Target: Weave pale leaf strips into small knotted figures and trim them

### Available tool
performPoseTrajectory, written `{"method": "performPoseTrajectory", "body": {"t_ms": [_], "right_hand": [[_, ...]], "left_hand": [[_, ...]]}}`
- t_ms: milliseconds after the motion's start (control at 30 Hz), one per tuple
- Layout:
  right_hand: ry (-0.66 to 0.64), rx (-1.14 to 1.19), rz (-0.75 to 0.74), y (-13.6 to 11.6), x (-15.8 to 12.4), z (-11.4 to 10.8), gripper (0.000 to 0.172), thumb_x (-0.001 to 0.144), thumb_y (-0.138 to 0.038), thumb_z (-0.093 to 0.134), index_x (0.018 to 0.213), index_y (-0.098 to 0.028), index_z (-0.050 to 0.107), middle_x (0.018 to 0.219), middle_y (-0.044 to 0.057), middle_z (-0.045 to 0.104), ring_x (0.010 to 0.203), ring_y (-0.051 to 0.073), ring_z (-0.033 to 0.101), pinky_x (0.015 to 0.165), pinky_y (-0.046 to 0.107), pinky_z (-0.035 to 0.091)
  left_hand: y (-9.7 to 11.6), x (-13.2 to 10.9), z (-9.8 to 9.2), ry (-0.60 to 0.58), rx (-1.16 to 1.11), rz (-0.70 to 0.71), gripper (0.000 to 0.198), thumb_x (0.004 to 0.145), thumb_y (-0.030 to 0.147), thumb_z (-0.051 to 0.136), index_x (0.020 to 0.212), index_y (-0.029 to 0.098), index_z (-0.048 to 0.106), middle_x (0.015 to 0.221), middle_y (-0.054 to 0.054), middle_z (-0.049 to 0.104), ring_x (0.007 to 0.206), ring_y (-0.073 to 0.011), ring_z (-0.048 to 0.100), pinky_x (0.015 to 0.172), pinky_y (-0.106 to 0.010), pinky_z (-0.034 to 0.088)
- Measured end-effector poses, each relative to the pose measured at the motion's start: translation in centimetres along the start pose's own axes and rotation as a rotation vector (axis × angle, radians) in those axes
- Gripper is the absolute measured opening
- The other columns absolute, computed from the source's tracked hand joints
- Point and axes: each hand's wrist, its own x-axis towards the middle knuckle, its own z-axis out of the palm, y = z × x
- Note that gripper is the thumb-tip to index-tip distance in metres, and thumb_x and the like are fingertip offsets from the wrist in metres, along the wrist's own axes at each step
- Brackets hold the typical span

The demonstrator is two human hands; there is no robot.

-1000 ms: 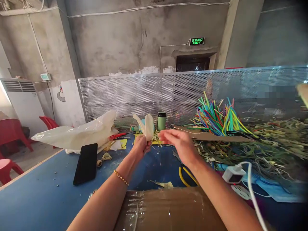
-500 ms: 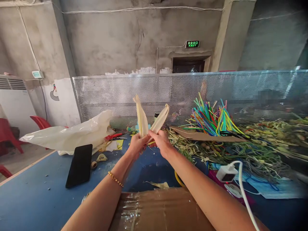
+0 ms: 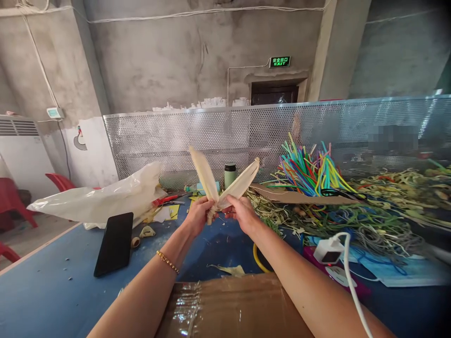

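Note:
Two pale cream leaf-shaped pieces that look like corn husks stand up from my hands in a V, their lower ends meeting between my fingers. My left hand (image 3: 198, 217) is closed on the left corn husk (image 3: 205, 176), which tilts left. Closed on the right corn husk (image 3: 243, 183), which leans right with a curled tip, is my right hand (image 3: 242, 213). A short gathered end pokes out below the place where they cross. The fingertips are partly hidden. Both hands are above the blue table (image 3: 218, 253), beyond a brown cardboard box (image 3: 232, 305).
Left lie a black phone (image 3: 114, 244), a plastic bag (image 3: 105, 197) and red-handled scissors (image 3: 164, 200). A green bottle (image 3: 230, 176) stands behind. Right are coloured pipe cleaners (image 3: 310, 171), cardboard (image 3: 303, 195), tangled strands (image 3: 373, 225), a white charger (image 3: 328, 251) and a blue mask (image 3: 394, 270).
The two husks have spread wider apart at the top. My right hand has shifted slightly right, and the green bottle now shows between the husks.

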Motion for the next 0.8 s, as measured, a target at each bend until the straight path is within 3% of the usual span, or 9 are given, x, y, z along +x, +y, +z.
{"method": "performPoseTrajectory", "body": {"t_ms": [300, 433, 600, 700, 800], "right_hand": [[-0.023, 0.137, 0.014, 0.4, 0.0, 0.3, 0.016, 0.088, -0.021, 0.057, 0.079, -0.011, 0.065, 0.065, 0.008, 0.071, 0.051, 0.014, 0.064, 0.048, 0.024, 0.052], [-0.067, 0.157, 0.031, 0.3, -0.2, 0.5, 0.022, 0.089, -0.021, 0.054, 0.072, -0.011, 0.064, 0.06, 0.009, 0.069, 0.05, 0.015, 0.064, 0.049, 0.023, 0.051], [0.021, 0.101, 0.05, 0.2, -0.4, 1.1, 0.021, 0.085, -0.018, 0.052, 0.068, -0.012, 0.062, 0.05, 0.005, 0.062, 0.041, 0.014, 0.056, 0.045, 0.024, 0.049], [0.054, 0.081, 0.053, 0.4, -0.3, 1.6, 0.014, 0.081, -0.018, 0.055, 0.068, -0.015, 0.059, 0.045, 0.001, 0.057, 0.037, 0.013, 0.051, 0.043, 0.026, 0.048], [0.089, 0.052, 0.031, 0.8, -0.1, 2.2, 0.011, 0.08, -0.019, 0.055, 0.07, -0.017, 0.056, 0.044, -0.003, 0.052, 0.037, 0.012, 0.046, 0.043, 0.027, 0.048]], "left_hand": [[0.4, -0.3, 1.2, 0.121, -0.126, -0.04, 0.01, 0.078, 0.023, 0.059, 0.075, 0.015, 0.053, 0.051, 0.001, 0.054, 0.038, -0.0092, 0.046, 0.04, -0.02, 0.035], [1.0, -0.6, 1.7, 0.065, -0.124, -0.112, 0.01, 0.075, 0.02, 0.055, 0.067, 0.014, 0.053, 0.044, 0.001, 0.047, 0.034, -0.0066, 0.036, 0.038, -0.02, 0.028], [1.1, -1.3, 2.7, 0.019, -0.082, -0.122, 0.014, 0.072, 0.019, 0.049, 0.058, 0.017, 0.049, 0.038, 0.004, 0.038, 0.03, -0.0053, 0.02, 0.035, -0.021, 0.016], [0.9, -1.6, 3.3, 0.108, 0.044, 0.017, 0.018, 0.073, 0.021, 0.05, 0.056, 0.018, 0.046, 0.038, 0.006, 0.035, 0.032, -0.0056, 0.024, 0.036, -0.02, 0.015], [0.6, -1.0, 2.7, 0.306, 0.28, 0.203, 0.02, 0.076, 0.023, 0.056, 0.059, 0.017, 0.048, 0.044, 0.006, 0.041, 0.038, -0.0063, 0.036, 0.039, -0.019, 0.021]]}}
